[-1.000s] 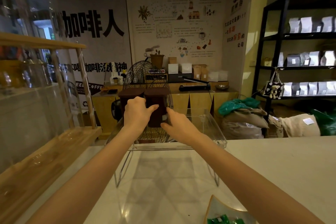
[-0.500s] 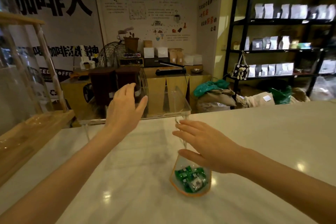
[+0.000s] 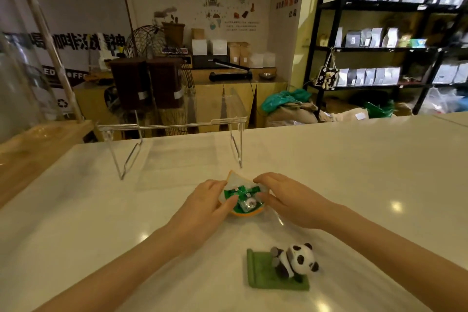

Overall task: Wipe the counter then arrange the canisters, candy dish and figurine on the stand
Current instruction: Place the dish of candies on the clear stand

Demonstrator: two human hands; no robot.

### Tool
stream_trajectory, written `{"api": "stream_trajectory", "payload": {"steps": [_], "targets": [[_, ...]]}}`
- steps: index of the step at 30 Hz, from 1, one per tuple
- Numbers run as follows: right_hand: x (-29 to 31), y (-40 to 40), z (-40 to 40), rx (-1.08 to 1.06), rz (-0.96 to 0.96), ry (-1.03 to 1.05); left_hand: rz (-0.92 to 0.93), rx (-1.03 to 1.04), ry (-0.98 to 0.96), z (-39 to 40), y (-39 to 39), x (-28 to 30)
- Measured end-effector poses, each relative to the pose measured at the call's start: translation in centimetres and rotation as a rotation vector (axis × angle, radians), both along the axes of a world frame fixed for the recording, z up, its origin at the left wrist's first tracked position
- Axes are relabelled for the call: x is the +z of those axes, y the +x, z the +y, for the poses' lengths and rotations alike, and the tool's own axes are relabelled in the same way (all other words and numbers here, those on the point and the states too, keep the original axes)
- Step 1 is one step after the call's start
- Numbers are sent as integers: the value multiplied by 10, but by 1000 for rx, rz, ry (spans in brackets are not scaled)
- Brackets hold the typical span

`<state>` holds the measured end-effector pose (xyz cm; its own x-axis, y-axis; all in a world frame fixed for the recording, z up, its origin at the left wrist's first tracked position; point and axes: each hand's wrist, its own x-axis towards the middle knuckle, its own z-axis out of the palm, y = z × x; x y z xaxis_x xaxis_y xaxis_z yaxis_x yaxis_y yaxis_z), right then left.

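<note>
candy dish (image 3: 236, 189): a small orange-rimmed dish with a pointed corner, sitting on the white desk (image 3: 354, 172) near its middle, between both hands.
candies (image 3: 240, 194): green wrapped sweets piled inside the dish, one clear-wrapped piece among them.
left hand (image 3: 211, 206): cupped against the dish's left side, thumb on the near rim and fingers curled at the edge; touching it, though whether it has a firm grip cannot be told.
right hand (image 3: 288, 197): fingers together and loosely curved, laid against the dish's right side, not closed into a fist.
figurine (image 3: 295, 259): a black-and-white panda on a green base, lying on the desk nearer the person than the dish, apart from both hands.
stand (image 3: 177, 125): a clear shelf on thin wire legs, at the far edge of the desk beyond the dish.
canisters (image 3: 149, 82): two dark brown canisters with pale labels, side by side on the left part of the stand; its right part is bare.
wooden rack (image 3: 38, 134): at the far left.
black shelving (image 3: 379, 48): at the far right, holding pale pouches.
</note>
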<state>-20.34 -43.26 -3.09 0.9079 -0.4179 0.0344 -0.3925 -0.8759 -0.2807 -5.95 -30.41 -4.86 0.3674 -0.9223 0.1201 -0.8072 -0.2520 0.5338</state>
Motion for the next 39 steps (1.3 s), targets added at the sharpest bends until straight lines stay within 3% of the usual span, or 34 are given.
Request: {"api": "stream_trajectory", "payload": {"steps": [5,13,17,26,39], "targets": [[-10,-1,-1,-6,-72,27,124,86,-66,6,-6,-2],[-10,6,-5,-90,-190,90,864,214,-134,2,-9,6],[-5,8,-7,-125,-203,121,1069,212,-119,6,-7,17],[35,12,-9,-104,-406,143,1012,192,-181,10,5,62],[132,59,-28,-87,-682,166,899,103,-446,-5,43,152]]}}
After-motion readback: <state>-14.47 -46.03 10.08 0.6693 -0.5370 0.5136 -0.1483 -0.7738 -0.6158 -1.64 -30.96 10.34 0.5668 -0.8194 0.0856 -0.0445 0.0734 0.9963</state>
